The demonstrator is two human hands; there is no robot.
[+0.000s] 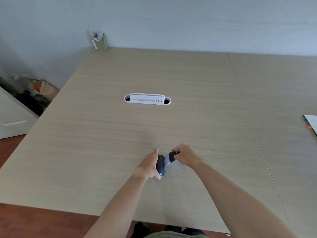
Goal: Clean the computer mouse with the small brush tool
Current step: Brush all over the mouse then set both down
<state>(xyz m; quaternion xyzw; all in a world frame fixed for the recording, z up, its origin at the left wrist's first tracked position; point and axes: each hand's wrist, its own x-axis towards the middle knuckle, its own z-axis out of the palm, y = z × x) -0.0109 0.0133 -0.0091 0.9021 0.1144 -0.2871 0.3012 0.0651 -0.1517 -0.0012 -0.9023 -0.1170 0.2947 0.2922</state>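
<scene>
A black computer mouse lies on the light wooden table near its front edge. My left hand grips the mouse from its left side, thumb at the near end and a finger stretched along the far end. My right hand holds a small brush with a black handle and pale bristles. The bristles touch the right side of the mouse. Most of the handle is hidden inside my fingers.
A white cable-port insert is set into the table's middle. A green pen holder stands at the far left corner by the wall. A white sheet or board lies at the right edge. Bags and clutter sit on the floor left.
</scene>
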